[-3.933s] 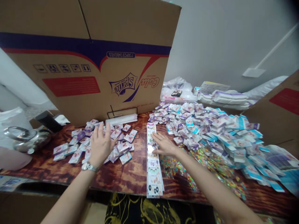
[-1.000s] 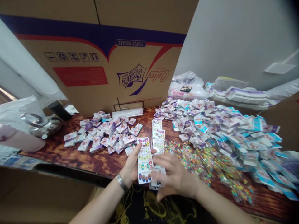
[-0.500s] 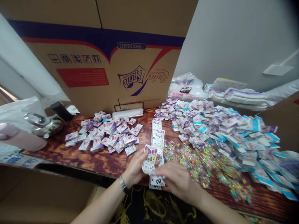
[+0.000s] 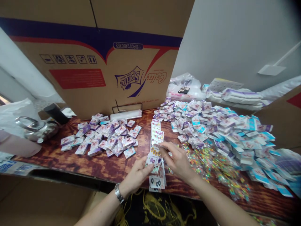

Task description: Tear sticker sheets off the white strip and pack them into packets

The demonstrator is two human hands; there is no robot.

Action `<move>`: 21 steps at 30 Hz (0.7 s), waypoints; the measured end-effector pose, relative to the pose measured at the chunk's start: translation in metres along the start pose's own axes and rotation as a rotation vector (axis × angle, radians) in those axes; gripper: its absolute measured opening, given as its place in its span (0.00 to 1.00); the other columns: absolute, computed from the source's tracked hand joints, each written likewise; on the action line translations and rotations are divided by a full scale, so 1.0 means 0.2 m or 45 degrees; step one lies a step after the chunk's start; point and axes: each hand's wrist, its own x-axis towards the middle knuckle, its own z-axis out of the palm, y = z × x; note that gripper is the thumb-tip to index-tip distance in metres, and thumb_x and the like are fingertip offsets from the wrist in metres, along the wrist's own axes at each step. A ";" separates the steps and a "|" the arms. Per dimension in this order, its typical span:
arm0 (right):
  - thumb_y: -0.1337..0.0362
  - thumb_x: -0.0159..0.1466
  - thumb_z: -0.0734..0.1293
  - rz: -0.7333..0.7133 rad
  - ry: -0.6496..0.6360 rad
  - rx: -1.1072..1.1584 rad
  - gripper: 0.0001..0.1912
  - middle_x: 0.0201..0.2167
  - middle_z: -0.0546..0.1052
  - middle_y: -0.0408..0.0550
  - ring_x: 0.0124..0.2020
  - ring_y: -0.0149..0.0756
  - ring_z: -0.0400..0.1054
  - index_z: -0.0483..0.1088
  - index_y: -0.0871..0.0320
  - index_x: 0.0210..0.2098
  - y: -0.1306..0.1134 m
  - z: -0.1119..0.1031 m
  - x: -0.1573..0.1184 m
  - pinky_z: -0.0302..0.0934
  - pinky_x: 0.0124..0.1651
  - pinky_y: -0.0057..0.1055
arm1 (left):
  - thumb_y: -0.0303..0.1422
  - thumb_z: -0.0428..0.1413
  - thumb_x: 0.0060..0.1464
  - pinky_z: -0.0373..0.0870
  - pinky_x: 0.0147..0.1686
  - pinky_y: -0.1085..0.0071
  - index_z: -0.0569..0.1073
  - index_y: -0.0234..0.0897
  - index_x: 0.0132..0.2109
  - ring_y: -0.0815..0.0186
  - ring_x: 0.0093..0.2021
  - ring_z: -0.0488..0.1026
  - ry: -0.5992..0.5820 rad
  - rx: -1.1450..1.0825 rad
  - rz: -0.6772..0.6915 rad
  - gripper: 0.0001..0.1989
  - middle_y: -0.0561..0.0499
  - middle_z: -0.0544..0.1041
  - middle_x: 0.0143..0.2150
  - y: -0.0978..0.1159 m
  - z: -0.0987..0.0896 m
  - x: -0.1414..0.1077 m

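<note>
Both of my hands are together on one printed card strip (image 4: 154, 159): my left hand (image 4: 137, 175) pinches its lower end and my right hand (image 4: 177, 160) pinches its upper part, holding it just above the wood. Right under it lies a stack of similar strips (image 4: 157, 182), and a longer row of strips (image 4: 157, 133) runs away past my right fingers (image 4: 168, 147). A steel wristwatch (image 4: 118, 193) sits on my left wrist.

The strip is thin and I have it only by its edges, so a loose pinch could let it bend or drop onto the stack. Just right of my right hand lie clear sachets of coloured bits (image 4: 211, 166). If my wrist swings that way, it could drag them into the big heap of small boxes (image 4: 211, 127) behind them. Ahead of my left hand, the smaller heap of boxes (image 4: 105, 138) could spill from a careless reach.

Under all this is a glossy, dark-grained wooden table (image 4: 143, 125). Beyond my left hand are a steel kettle (image 4: 37, 129), a black cylinder (image 4: 55, 113) and a pink tumbler (image 4: 16, 146). Straight ahead stands a cardboard carton (image 4: 77, 78), its print upside down, and wrapped packs (image 4: 235, 97) lie against the pale wall (image 4: 235, 40) to my far right.
</note>
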 end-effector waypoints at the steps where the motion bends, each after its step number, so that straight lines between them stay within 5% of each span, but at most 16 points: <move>1: 0.69 0.65 0.59 -0.036 0.023 -0.033 0.10 0.37 0.75 0.49 0.38 0.35 0.70 0.69 0.58 0.44 0.00 0.00 0.00 0.65 0.41 0.31 | 0.37 0.57 0.53 0.68 0.40 0.65 0.71 0.33 0.45 0.63 0.36 0.73 0.006 -0.049 0.004 0.15 0.46 0.76 0.37 -0.01 0.01 0.01; 4: 0.72 0.64 0.60 -0.316 0.060 -0.196 0.11 0.36 0.75 0.51 0.39 0.36 0.69 0.69 0.60 0.44 -0.03 0.00 -0.03 0.65 0.42 0.32 | 0.33 0.60 0.50 0.69 0.34 0.69 0.72 0.33 0.43 0.64 0.33 0.73 0.099 -0.222 -0.033 0.12 0.48 0.76 0.35 -0.01 0.03 0.02; 7: 0.72 0.64 0.58 -0.658 -0.076 -0.428 0.14 0.39 0.76 0.54 0.43 0.40 0.68 0.69 0.64 0.47 -0.06 0.01 -0.10 0.64 0.45 0.38 | 0.30 0.62 0.47 0.68 0.31 0.73 0.74 0.33 0.39 0.67 0.32 0.72 0.251 -0.457 -0.104 0.10 0.49 0.76 0.35 0.01 0.04 0.03; 11: 0.72 0.64 0.58 -0.762 -0.126 -0.636 0.15 0.45 0.74 0.58 0.49 0.47 0.65 0.69 0.69 0.47 -0.04 0.05 -0.16 0.61 0.50 0.44 | 0.42 0.55 0.54 0.68 0.31 0.73 0.74 0.33 0.42 0.67 0.31 0.71 0.233 -0.720 -0.168 0.16 0.46 0.76 0.37 0.04 0.04 0.03; 14: 0.72 0.64 0.58 -0.802 -0.163 -0.609 0.14 0.43 0.74 0.57 0.47 0.46 0.65 0.69 0.68 0.46 -0.02 0.07 -0.17 0.60 0.49 0.44 | 0.38 0.59 0.51 0.67 0.35 0.73 0.75 0.34 0.39 0.67 0.34 0.71 0.292 -0.637 -0.106 0.12 0.47 0.76 0.38 0.03 0.05 0.03; 16: 0.72 0.65 0.57 -0.694 -0.192 -0.479 0.12 0.37 0.75 0.54 0.43 0.41 0.66 0.70 0.65 0.44 -0.02 0.06 -0.16 0.61 0.46 0.39 | 0.34 0.62 0.48 0.66 0.36 0.74 0.76 0.34 0.36 0.68 0.34 0.71 0.322 -0.512 -0.045 0.09 0.49 0.76 0.35 0.02 0.05 0.03; 21: 0.67 0.66 0.59 -0.024 -0.265 0.054 0.07 0.31 0.72 0.46 0.34 0.33 0.66 0.69 0.58 0.37 -0.07 0.02 -0.09 0.61 0.37 0.28 | 0.35 0.59 0.51 0.67 0.37 0.71 0.76 0.33 0.37 0.68 0.33 0.70 0.205 -0.319 0.006 0.10 0.48 0.76 0.34 0.01 0.02 0.02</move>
